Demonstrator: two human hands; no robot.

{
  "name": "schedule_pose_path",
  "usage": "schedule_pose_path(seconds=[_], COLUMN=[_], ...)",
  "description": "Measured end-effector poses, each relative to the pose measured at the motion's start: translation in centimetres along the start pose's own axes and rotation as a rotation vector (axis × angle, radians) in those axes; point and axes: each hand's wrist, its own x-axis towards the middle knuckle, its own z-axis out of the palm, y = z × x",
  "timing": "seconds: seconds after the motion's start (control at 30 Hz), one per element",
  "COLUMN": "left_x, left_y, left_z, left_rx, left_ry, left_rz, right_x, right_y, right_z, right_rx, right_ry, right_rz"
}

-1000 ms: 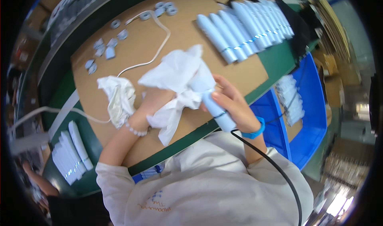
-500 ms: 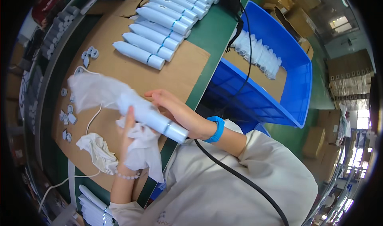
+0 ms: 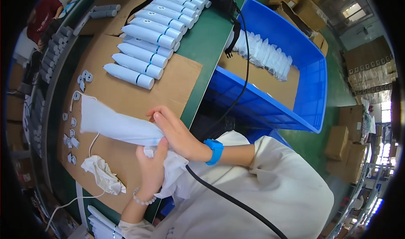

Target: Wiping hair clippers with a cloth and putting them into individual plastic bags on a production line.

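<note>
A light-blue tube in a thin white bag (image 3: 122,125) lies slantwise over the cardboard, between my two hands. The bag's loose far end hangs flat past the tube toward the left. My left hand (image 3: 151,165), with a bead bracelet, closes around the tube's near end from below. Crumpled white soft material (image 3: 175,171) is bunched at that same hand. From the upper right my right hand (image 3: 179,137), with a blue wristband, wraps over the near end, hiding it. Several pointed light-blue tubes with dark bands (image 3: 130,75) lie in a stacked row beyond my hands.
Small grey-white parts (image 3: 71,142) are scattered at the cardboard's left. A white cloth (image 3: 101,173) and a cord lie nearby. At the right stands a blue bin (image 3: 312,108) holding bagged tubes (image 3: 265,55). A black cable (image 3: 236,205) crosses my lap. Another person (image 3: 46,19) is at far left.
The bag now covers the tube's near, banded end, which was bare before. My right hand has come down over that end, and my left hand has shifted toward it.
</note>
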Motion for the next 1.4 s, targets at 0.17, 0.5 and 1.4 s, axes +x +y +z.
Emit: schedule_pose_path(seconds=[0.17, 0.5, 1.4], left_x=[0.1, 1.3, 9.5], left_y=[1.7, 1.8, 1.3], left_z=[1.8, 9.0, 6.8], left_rx=[0.655, 0.608, 1.354], left_ry=[-0.317, -0.741, -1.008], left_rz=[0.339, 0.21, 0.744], right_x=[-0.7, -0.8, -4.3], right_y=[-2.9, -5.2, 10.2], right_z=[-4.1, -12.6, -84.9], right_rx=[0.268, 0.419, -0.289], right_ry=[-0.348, -0.175, 1.294], right_rz=[0.18, 0.252, 0.332])
